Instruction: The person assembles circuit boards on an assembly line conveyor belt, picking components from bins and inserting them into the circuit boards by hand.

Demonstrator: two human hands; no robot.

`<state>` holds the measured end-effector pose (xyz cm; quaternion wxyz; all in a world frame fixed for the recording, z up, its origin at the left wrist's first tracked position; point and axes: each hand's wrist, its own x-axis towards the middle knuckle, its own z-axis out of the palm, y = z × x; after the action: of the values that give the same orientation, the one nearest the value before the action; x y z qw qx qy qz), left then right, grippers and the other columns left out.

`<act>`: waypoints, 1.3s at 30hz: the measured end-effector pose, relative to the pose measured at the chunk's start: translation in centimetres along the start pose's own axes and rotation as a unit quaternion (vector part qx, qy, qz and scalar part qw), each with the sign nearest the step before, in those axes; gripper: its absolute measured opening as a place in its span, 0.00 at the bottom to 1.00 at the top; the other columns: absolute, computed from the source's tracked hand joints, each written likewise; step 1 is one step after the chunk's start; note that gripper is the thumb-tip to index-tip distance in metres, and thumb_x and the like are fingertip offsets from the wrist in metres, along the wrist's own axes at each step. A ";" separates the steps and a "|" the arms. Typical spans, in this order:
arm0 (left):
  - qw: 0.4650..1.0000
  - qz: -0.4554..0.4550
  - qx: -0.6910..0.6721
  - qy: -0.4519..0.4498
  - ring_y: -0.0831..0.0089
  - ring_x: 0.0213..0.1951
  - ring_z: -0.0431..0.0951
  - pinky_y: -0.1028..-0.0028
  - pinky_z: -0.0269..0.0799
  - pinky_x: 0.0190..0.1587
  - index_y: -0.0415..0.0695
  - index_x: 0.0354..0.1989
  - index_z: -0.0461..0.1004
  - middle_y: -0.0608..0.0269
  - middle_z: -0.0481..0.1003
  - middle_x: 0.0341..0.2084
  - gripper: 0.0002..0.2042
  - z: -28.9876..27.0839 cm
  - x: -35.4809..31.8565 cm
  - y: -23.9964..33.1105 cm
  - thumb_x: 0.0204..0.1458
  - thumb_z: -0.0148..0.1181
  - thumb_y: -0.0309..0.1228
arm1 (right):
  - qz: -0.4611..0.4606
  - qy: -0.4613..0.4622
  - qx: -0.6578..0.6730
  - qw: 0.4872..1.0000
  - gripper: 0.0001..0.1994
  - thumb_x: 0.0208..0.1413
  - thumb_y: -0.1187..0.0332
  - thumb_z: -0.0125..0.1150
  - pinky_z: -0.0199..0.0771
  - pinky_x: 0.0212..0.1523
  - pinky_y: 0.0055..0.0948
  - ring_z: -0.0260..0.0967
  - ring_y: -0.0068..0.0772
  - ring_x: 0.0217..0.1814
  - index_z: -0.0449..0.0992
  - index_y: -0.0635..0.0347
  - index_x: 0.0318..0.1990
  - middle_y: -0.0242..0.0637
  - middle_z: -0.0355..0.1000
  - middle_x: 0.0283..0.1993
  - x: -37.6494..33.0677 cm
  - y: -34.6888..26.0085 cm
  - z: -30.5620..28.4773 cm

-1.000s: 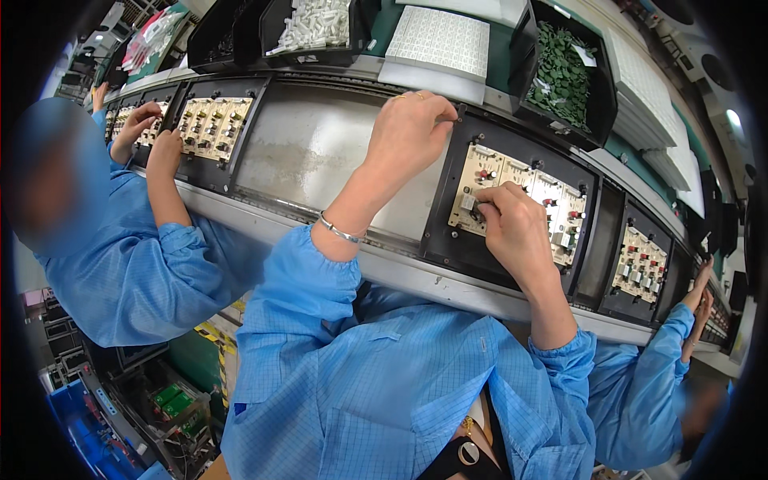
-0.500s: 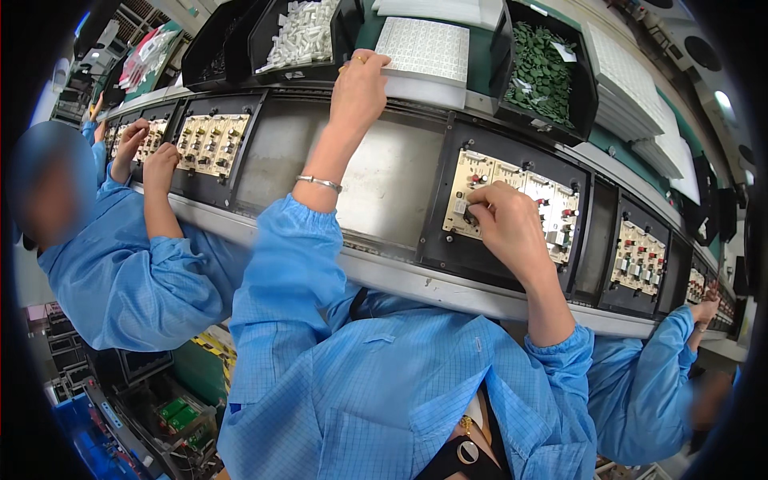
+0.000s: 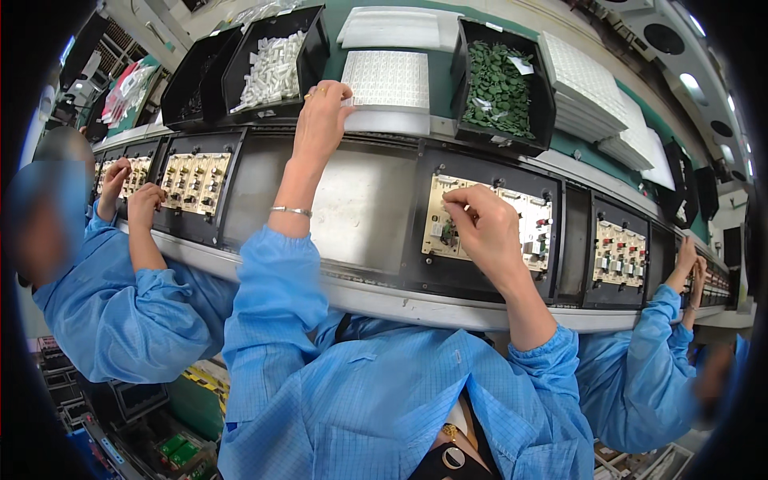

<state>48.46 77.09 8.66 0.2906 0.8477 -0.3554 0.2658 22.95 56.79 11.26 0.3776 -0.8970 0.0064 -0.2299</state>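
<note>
Circuit board [image 3: 438, 214] under right hand [image 3: 485, 230], left hand [image 3: 322, 120] apart

Your left arm [image 3: 278, 272] stretches toward the far side, its left hand [image 3: 322, 122] back-up with fingers curled. Your right forearm [image 3: 528, 308] slants far and left; the right hand [image 3: 485, 228] sits nearer, thumb and forefinger bent close together.

"Where has the left hand [image 3: 320, 120] gone?"
"From the black plate's [image 3: 444, 272] far-left corner to the white gridded slab [image 3: 392, 80]."
"And the right hand [image 3: 484, 224]?"
"Shifted up the circuit board [image 3: 538, 216], toward its far edge."
</note>
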 end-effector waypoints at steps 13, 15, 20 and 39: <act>0.982 0.079 -0.169 -0.030 0.55 0.42 0.80 0.60 0.77 0.42 0.45 0.45 0.79 0.57 0.81 0.38 0.15 -1.8 -3.2 11.4 0.48 0.71 0.27 | -0.006 0.070 -0.072 0.995 0.12 0.55 0.80 0.65 0.80 0.39 0.30 0.80 0.35 0.39 0.79 0.64 0.47 0.40 0.78 0.46 1.0 0.7 -0.2; 0.980 0.088 -0.178 -0.030 0.56 0.42 0.80 0.60 0.78 0.42 0.46 0.46 0.79 0.58 0.81 0.39 0.16 -1.3 -3.8 11.1 0.47 0.71 0.28 | -0.005 0.061 -0.116 0.991 0.11 0.56 0.78 0.65 0.80 0.42 0.36 0.81 0.43 0.44 0.79 0.63 0.47 0.42 0.78 0.51 2.2 0.5 -0.7; 0.976 0.105 -0.180 -0.059 0.57 0.43 0.80 0.62 0.78 0.43 0.47 0.48 0.81 0.60 0.81 0.38 0.15 -2.1 -3.6 10.9 0.50 0.70 0.31 | -0.077 0.107 -0.252 0.959 0.11 0.59 0.77 0.59 0.78 0.51 0.42 0.77 0.51 0.50 0.79 0.62 0.48 0.44 0.77 0.53 7.0 1.4 -2.9; 0.970 0.136 -0.188 -0.076 0.59 0.42 0.80 0.62 0.76 0.46 0.47 0.44 0.81 0.62 0.81 0.38 0.13 -2.0 -4.2 9.3 0.50 0.70 0.33 | 0.066 -0.122 -0.409 0.902 0.14 0.43 0.69 0.61 0.76 0.54 0.50 0.75 0.62 0.50 0.77 0.71 0.37 0.61 0.76 0.44 16.7 7.2 -2.5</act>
<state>38.34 74.91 10.07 0.3782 0.7392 -0.5320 0.1656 38.05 46.89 14.69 -0.0103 -0.9910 0.1130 -0.0708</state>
